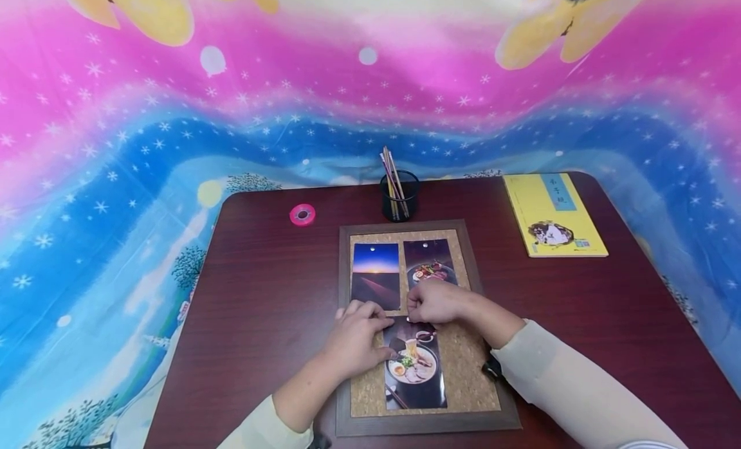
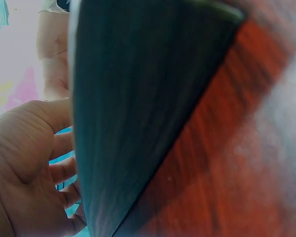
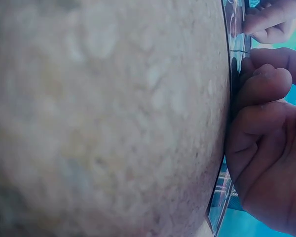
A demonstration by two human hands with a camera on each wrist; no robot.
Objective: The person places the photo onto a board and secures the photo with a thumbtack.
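A photo of a ramen bowl point(image 1: 412, 372) lies on the lower part of a framed cork board point(image 1: 471, 365). My left hand point(image 1: 357, 338) rests at its upper left, straight fingers on the board and thumb touching the photo's left edge. At the photo's top edge my right hand point(image 1: 438, 300), fingers curled, pinches a small white-headed push pin point(image 1: 408, 320). The right wrist view shows those curled fingers point(image 3: 261, 123) against the board; the pin itself is hidden there. Above, a sunset photo point(image 1: 375, 278) and a food photo point(image 1: 427, 259) are each pinned at the top.
Behind the board stands a black mesh cup point(image 1: 408, 201) with several thin sticks. A pink tape roll point(image 1: 302, 215) lies at the back left, a yellow book point(image 1: 556, 214) at the back right. The dark wooden table point(image 1: 255, 294) meets a patterned cloth point(image 1: 145, 179).
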